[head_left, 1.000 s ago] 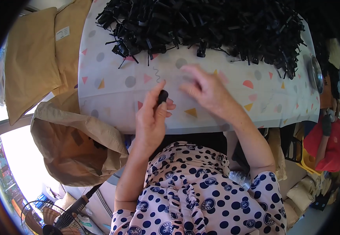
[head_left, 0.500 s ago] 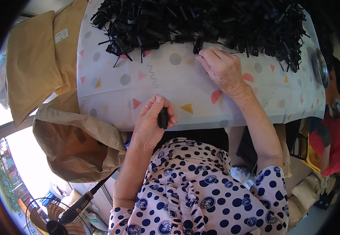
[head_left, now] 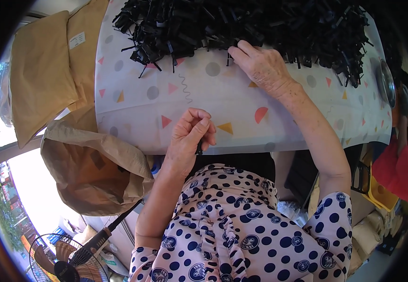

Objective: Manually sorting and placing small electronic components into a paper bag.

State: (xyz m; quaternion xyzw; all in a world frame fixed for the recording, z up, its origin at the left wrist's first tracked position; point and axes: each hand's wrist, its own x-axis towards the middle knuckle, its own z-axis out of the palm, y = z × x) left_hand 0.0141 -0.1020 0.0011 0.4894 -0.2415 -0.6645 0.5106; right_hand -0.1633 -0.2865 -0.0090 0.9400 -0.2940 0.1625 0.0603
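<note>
A heap of small black plastic parts [head_left: 185, 33] with thin stems lies along the far side of the table. My right hand [head_left: 262, 68] reaches to the heap's near edge. Its fingers are bent together among the parts, and what they pinch, if anything, is hidden. Closer to me, at the table's near edge, my left hand [head_left: 190, 134] is closed with the thumb over the curled fingers. A small black plastic part [head_left: 199, 149] pokes out below them, mostly covered by the hand.
The table wears a white cloth [head_left: 133, 113] with coloured shapes. An open brown paper bag [head_left: 96, 136] stands at its left, near large brown sacks [head_left: 42, 75] and a fan [head_left: 65, 263]. A round metal dish [head_left: 386, 83] sits by the right edge. Another person's red garment [head_left: 396, 174] shows at far right.
My right hand has moved slightly farther away, into the edge of the heap. My left fingers have curled over, so less of the black part shows.
</note>
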